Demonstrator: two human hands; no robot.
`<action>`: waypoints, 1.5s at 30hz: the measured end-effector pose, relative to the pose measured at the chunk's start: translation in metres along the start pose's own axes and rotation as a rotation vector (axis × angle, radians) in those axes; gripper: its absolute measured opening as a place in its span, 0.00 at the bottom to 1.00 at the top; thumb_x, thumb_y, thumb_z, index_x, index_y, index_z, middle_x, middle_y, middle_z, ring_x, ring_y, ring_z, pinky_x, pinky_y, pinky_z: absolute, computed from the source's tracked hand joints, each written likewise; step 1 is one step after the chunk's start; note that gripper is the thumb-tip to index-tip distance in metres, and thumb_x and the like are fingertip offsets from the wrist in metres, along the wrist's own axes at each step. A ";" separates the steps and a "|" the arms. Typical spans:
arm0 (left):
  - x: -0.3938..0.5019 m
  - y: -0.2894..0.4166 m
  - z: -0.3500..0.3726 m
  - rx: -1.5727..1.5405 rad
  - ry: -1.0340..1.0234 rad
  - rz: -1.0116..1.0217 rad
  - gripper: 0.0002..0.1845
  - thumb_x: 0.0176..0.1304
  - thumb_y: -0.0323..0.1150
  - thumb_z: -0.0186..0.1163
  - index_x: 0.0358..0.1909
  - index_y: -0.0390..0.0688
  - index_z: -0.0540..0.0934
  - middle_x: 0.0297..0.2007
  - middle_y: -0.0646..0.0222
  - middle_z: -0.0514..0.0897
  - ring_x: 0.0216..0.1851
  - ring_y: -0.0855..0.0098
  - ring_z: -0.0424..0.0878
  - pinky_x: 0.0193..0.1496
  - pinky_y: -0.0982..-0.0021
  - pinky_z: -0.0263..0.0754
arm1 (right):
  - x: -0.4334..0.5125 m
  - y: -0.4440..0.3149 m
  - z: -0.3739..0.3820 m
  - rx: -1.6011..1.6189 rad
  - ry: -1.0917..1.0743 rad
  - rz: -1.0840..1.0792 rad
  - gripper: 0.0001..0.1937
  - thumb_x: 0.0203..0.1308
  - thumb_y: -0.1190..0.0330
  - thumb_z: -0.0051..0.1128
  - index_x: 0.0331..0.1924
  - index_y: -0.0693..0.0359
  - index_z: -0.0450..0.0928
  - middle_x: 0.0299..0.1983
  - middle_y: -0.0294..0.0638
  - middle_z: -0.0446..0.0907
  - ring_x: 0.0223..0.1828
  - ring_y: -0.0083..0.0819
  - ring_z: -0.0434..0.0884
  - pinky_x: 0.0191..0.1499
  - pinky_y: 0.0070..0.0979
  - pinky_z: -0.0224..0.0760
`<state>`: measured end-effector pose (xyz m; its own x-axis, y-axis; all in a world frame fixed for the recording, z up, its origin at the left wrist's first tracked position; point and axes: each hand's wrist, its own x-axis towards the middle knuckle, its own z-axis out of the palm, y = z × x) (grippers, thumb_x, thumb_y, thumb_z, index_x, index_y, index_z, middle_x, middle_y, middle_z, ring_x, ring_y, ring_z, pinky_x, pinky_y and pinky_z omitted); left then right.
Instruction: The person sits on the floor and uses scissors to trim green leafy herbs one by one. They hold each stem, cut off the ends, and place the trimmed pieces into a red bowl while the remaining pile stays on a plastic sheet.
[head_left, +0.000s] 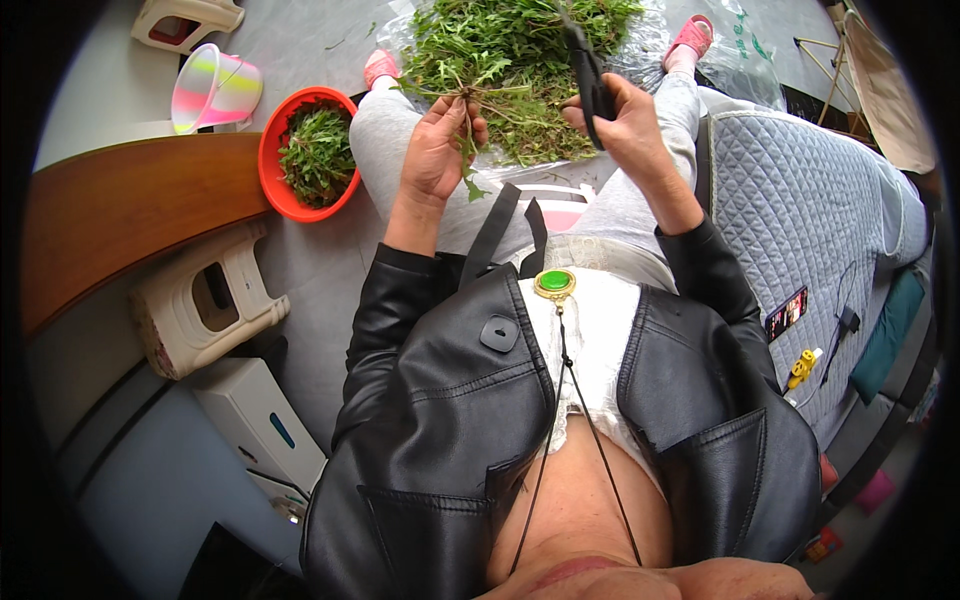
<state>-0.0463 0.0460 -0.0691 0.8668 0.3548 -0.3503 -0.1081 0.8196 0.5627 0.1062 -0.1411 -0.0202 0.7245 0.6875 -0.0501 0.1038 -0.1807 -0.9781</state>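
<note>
Between the fingers of my left hand (441, 144) is a leafy green plant (491, 69), pinched near its dark root crown, its leaves spreading up and to the right. My right hand (628, 129) grips a pair of black-handled scissors (590, 79), whose blades point away from me over the greens. Whether the blades are apart is hard to tell. Beyond both hands a large heap of leafy greens (517, 34) lies on clear plastic sheeting (652, 37) on the floor, with loose trimmings (536, 135) at its near side. A red basin (271, 161) holding more greens stands left of my leg.
Left are a striped bucket (217, 90), a wooden tabletop (142, 202), a beige plastic stool (217, 296) and a white box (262, 420). A quilted sofa cover (795, 195) on the right bears a phone (787, 313) and a yellow object (803, 367). A folding chair (877, 90) stands far right.
</note>
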 end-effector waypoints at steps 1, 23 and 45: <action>-0.001 -0.002 0.003 0.005 -0.020 0.014 0.04 0.68 0.30 0.55 0.41 0.43 0.76 0.33 0.71 0.80 0.33 0.74 0.79 0.37 0.72 0.76 | -0.003 -0.002 0.006 0.014 -0.017 -0.008 0.13 0.49 0.67 0.70 0.30 0.64 0.75 0.23 0.29 0.74 0.24 0.16 0.71 0.26 0.16 0.64; -0.003 -0.015 0.025 0.477 -0.107 0.095 0.05 0.67 0.31 0.57 0.39 0.41 0.75 0.28 0.77 0.77 0.26 0.82 0.72 0.32 0.81 0.68 | -0.005 -0.016 0.034 -0.064 -0.209 0.041 0.12 0.46 0.74 0.68 0.32 0.66 0.75 0.23 0.27 0.71 0.25 0.12 0.68 0.26 0.13 0.60; 0.000 0.009 -0.004 -0.379 -0.138 -0.159 0.11 0.71 0.38 0.51 0.34 0.42 0.74 0.28 0.69 0.74 0.31 0.72 0.72 0.36 0.70 0.70 | 0.005 -0.009 -0.006 -0.422 0.230 -0.122 0.11 0.48 0.68 0.64 0.31 0.65 0.75 0.23 0.42 0.79 0.23 0.29 0.79 0.28 0.26 0.71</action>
<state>-0.0496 0.0554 -0.0666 0.9413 0.1688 -0.2924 -0.1172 0.9755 0.1859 0.1127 -0.1402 -0.0109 0.8168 0.5567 0.1518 0.4295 -0.4108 -0.8042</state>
